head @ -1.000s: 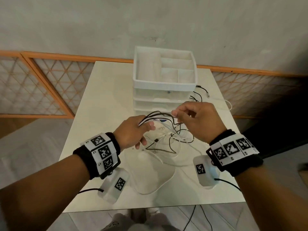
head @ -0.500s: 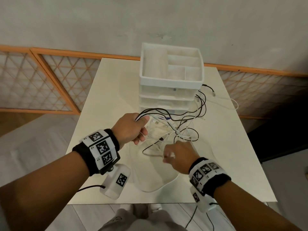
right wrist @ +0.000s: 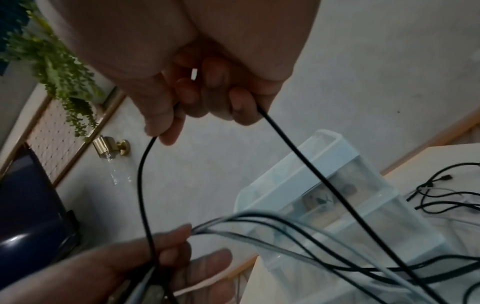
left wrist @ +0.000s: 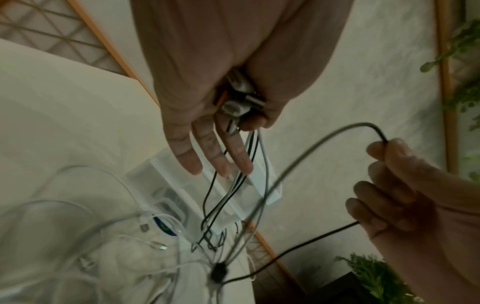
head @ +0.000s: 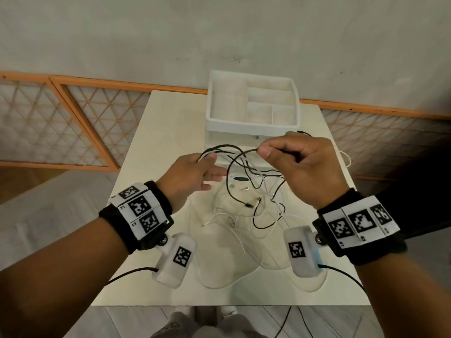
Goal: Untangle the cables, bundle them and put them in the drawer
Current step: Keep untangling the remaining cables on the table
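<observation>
A tangle of black and white cables (head: 253, 196) lies on the white table (head: 158, 132) in front of a white drawer unit (head: 252, 111). My left hand (head: 192, 173) holds several cable plugs (left wrist: 241, 98) between thumb and forefinger, the other fingers straight, with the strands hanging from it. My right hand (head: 292, 164) is raised above the tangle and pinches one black cable (right wrist: 306, 164), which loops over to the left hand (right wrist: 166, 253). The right hand (left wrist: 405, 185) has its fingers curled round that cable (left wrist: 311, 148).
The drawer unit's top tray (head: 268, 103) has empty compartments. A clear plastic sheet (head: 219, 254) lies under the tangle. More cable ends (right wrist: 439, 197) lie right of the unit. An orange lattice rail (head: 73, 123) runs behind the table.
My right hand has risen from the table front to chest height near the drawer unit, pulling one black cable up out of the tangle. The left hand keeps its hold.
</observation>
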